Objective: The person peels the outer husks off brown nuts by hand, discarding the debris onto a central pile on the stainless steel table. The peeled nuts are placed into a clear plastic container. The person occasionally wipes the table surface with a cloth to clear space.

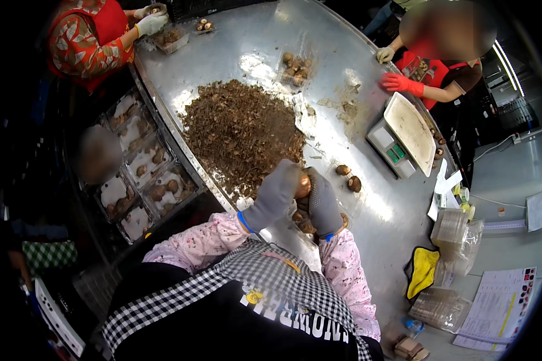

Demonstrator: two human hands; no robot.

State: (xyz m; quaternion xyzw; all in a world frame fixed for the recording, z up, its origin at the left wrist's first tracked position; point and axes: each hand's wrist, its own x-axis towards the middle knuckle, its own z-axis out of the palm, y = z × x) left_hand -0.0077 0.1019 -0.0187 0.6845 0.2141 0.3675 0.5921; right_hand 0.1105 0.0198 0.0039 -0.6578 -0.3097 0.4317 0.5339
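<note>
My left hand, in a grey knit glove, grips a brown corm that looks like a small taro. From the other side my right hand, gloved the same way, closes on it, so much of the corm is hidden by fingers. Under my hands lie more brown corms, partly covered. Just beyond sits a large heap of brown fibrous peelings. Two corms with pale cut spots rest right of my hands, by a clear plastic tray.
A digital scale stands right on the metal table. Farther off is a clear box of corms. Trays of corms fill a black crate at left. Co-workers' gloved hands and a red glove are across the table.
</note>
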